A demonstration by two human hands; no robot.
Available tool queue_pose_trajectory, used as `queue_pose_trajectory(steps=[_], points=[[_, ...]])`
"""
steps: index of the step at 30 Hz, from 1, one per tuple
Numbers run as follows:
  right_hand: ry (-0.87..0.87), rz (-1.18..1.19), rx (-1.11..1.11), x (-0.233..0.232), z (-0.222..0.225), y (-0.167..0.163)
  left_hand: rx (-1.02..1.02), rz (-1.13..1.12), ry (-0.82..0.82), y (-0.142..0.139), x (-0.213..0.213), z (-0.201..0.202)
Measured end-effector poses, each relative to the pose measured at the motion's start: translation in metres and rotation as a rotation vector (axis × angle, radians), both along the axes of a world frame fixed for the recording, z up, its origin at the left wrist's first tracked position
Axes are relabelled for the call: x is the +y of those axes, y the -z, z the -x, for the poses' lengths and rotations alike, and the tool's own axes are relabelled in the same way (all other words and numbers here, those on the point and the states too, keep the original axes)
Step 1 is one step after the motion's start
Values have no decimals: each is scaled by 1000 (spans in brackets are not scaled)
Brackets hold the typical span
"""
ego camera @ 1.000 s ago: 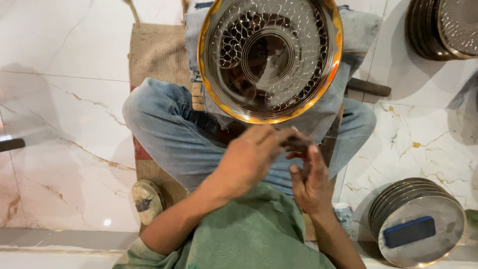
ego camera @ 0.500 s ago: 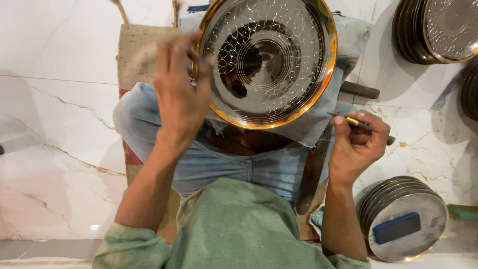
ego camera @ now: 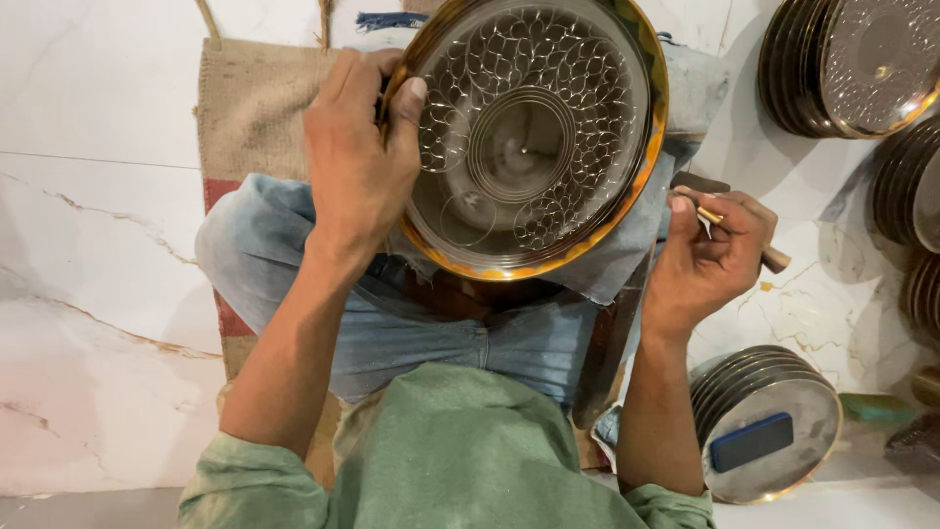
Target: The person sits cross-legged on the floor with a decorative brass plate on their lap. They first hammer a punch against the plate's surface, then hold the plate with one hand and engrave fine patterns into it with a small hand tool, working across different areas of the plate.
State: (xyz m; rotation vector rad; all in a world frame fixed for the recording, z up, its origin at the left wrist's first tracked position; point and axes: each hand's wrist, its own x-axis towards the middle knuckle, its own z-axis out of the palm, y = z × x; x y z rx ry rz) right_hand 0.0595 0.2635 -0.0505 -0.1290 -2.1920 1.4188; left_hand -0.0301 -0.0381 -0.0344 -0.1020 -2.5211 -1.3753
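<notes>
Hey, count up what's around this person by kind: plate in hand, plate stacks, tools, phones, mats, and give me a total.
Engraved plate, gripped by left hand: 1
Plate stacks: 3 clear
Tool, in right hand: 1
Phone: 1
Mat: 1
Total: 7

A woven jute mat (ego camera: 250,108) with a red stripe lies on the white marble floor (ego camera: 93,245), which is veined with thin brown lines. At the upper right a stack of round metal plates (ego camera: 847,64) leans on edge, and more plates (ego camera: 916,201) stand just below it along the right border. Lower right, another stack of plates (ego camera: 769,426) lies flat, with a dark blue rectangular block (ego camera: 752,442) resting on its top plate. A green object (ego camera: 876,407) sits just beside that stack.
</notes>
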Motion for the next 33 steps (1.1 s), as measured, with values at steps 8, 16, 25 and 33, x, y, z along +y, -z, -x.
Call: queue_pose_trajectory(steps=[8,16,25,33], points=[[40,-319,-93,-13,13,0,-33,-210,27,-3,0,3],[83,-481,-58,-22,18,0,-99,-291,45,9,-2,3],[168,-413,-45,-25,18,7,-51,-246,48,11,-2,1],[152,-466,-13,-23,21,15,-29,-218,65,3,-2,-3]])
